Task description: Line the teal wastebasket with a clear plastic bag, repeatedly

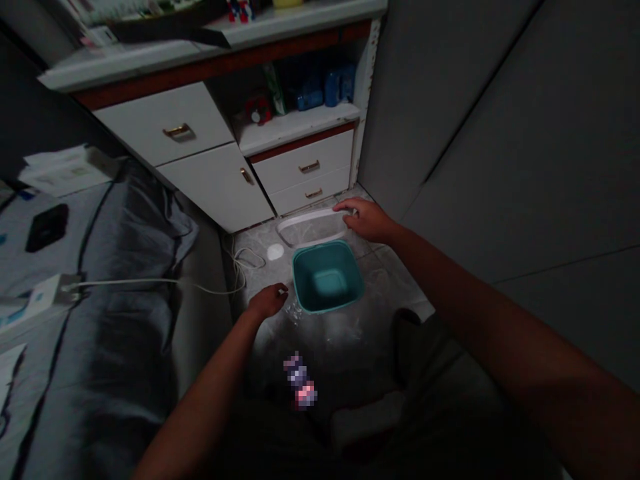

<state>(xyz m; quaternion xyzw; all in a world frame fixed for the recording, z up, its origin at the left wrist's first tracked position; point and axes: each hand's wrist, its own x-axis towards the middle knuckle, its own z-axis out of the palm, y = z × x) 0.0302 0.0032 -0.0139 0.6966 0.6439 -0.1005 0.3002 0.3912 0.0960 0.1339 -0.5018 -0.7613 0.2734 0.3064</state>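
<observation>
A teal plastic bin (327, 277) stands upright on the tiled floor, its inside facing up at me. Just behind its far rim is a thin white oval ring (310, 217); whether a clear sheet fills it, I cannot tell. My right hand (367, 219) has its fingers and thumb closed on the ring's right end. To the left of the bin, my left hand (269, 300) hovers low, fingers loosely bent and apart, with nothing visible in it. Shiny glints show on the floor beside that hand.
A white cabinet (210, 187) with drawers stands ahead. On the left is a bed (115, 247) with a white power strip (53, 297) whose cable (150, 282) runs to the floor. A white round object (275, 251) lies near the bin. Grey panels (525, 167) rise on the right.
</observation>
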